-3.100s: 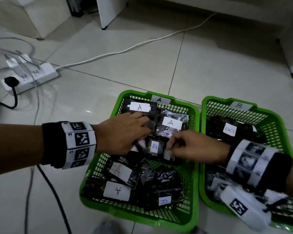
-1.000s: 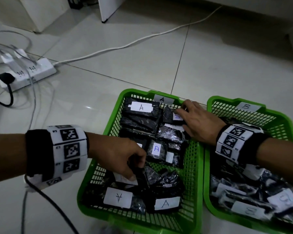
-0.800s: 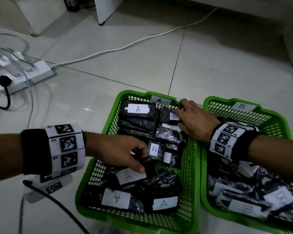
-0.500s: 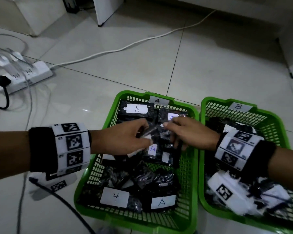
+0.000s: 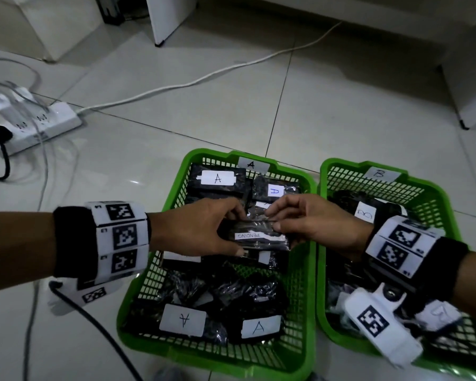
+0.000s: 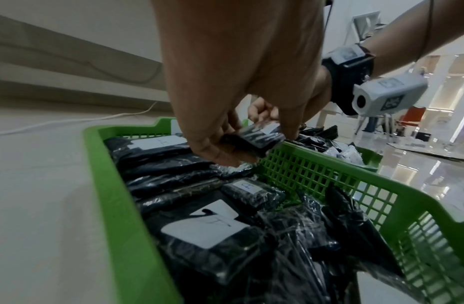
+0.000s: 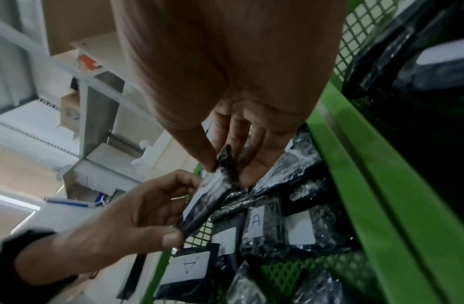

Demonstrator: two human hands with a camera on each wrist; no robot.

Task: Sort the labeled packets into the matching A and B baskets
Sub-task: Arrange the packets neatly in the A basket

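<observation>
Both hands hold one black plastic-wrapped packet (image 5: 254, 236) just above the middle of the green basket marked A (image 5: 212, 361). Its white label reads PENDING. My left hand (image 5: 239, 233) grips the packet's left end between thumb and fingers, as the left wrist view shows, packet (image 6: 254, 135) under left hand (image 6: 225, 142). My right hand (image 5: 275, 220) pinches its upper right edge, seen close in the right wrist view, right hand (image 7: 225, 170) on the packet (image 7: 212, 199). Several black packets labeled A lie in basket A. Basket B (image 5: 338, 167) on the right holds packets labeled B.
The baskets stand side by side on a tiled floor. A white power strip (image 5: 36, 127) with plugs and cables lies at the far left, and a white cable (image 5: 204, 78) crosses the floor behind the baskets. White furniture legs stand at the back.
My hands were apart in basket A, the left near its front, the right at its back corner. They came together at the middle and now hold one packet between them.
</observation>
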